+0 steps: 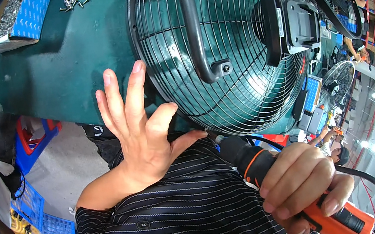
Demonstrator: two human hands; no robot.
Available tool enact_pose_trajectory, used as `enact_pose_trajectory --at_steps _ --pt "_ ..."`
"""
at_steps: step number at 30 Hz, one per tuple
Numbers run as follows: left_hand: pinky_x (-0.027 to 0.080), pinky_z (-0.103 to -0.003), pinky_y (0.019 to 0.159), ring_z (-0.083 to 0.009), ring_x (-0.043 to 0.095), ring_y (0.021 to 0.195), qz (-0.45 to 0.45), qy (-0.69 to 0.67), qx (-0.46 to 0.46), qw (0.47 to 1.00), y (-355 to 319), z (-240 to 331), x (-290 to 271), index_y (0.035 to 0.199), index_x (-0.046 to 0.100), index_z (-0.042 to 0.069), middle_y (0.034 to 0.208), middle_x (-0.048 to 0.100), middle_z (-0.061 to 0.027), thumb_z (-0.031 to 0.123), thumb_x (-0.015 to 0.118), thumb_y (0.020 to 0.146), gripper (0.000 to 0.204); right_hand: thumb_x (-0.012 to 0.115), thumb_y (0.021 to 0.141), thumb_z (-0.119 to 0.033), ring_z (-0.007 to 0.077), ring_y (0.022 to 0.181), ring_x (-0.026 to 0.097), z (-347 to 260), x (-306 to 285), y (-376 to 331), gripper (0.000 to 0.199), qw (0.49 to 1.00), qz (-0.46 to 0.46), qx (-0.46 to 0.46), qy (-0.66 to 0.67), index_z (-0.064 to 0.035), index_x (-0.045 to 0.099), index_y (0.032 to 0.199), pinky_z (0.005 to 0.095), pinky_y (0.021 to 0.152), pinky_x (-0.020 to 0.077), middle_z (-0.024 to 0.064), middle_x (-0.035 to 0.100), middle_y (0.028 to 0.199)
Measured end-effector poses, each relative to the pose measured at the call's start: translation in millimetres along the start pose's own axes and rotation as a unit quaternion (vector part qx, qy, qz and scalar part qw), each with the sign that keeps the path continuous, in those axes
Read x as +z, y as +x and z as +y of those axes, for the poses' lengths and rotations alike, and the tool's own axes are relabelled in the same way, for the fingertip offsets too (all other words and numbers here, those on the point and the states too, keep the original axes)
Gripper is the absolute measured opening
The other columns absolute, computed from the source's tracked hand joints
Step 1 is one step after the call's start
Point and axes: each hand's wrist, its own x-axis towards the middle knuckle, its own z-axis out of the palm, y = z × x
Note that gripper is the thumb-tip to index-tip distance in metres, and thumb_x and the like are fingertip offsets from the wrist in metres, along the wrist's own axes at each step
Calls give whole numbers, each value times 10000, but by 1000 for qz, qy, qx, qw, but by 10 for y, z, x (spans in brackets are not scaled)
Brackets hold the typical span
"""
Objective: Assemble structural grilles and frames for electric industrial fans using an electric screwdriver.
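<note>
My right hand (302, 180) is wrapped round an orange and black corded power screwdriver (251, 158), its tip pointing up and left toward the rim of a fan grille. My left hand (143, 123) has its fingers spread and extended. Its thumb tip lies beside the screwdriver's tip, at the near edge of the grille; whether a small screw sits there is too hard to make out. The round black wire fan grille (224, 107) rests on a green table (73, 85). A curved black tube handle (194, 30) is bolted across it, and a dark grey motor housing (301, 19) sits at its middle.
Loose screws (73, 1) lie on the table near a blue cardboard box (26, 24) full of small hardware. Another fan (338, 79) stands farther right, where other people work. Left of the table are a red and blue stool (33, 143) and blue plastic baskets (57, 228). A black cable (371, 179) trails from the screwdriver.
</note>
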Motion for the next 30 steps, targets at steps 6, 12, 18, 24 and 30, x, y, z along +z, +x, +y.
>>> enact_pose_trajectory --at_steps 6,12,18,24,30 --pt "123 -680 1080 -566 174 1402 -7 -5 -1 1000 -2 2 -20 1131 439 152 1498 311 -318 497 853 587 766 734 779 -49 180 553 667 -1 34 -33 477 1000 13 -1 -6 -40 478 1181 279 515 582 75 654 725" --pt "132 -682 1081 -567 176 1402 -9 -6 -6 1000 2 6 -21 1131 443 157 1501 310 -313 471 869 569 772 725 782 -24 186 551 668 29 6 0 428 1000 13 0 5 -35 499 1144 290 504 579 88 664 717" --pt "136 -679 1084 -555 181 1407 -13 1 -5 1000 -11 -2 -13 1120 451 162 1502 315 -302 460 879 546 775 745 757 -5 202 551 666 81 -16 99 372 997 -43 11 55 -26 534 1063 310 502 576 109 664 702" --pt "131 -660 1102 -535 203 1414 -23 -7 -5 1000 11 18 -94 1126 461 154 1500 325 -291 412 913 494 818 768 691 45 248 550 660 106 -100 229 400 980 -151 18 129 -12 558 1026 354 535 577 148 666 695" --pt "176 -659 1101 -536 266 1390 -38 37 104 993 367 -96 -478 1278 418 117 1498 318 -292 378 895 559 901 717 804 -22 224 533 629 -120 -500 37 346 974 -12 -46 220 -14 527 1093 330 507 554 123 651 719"
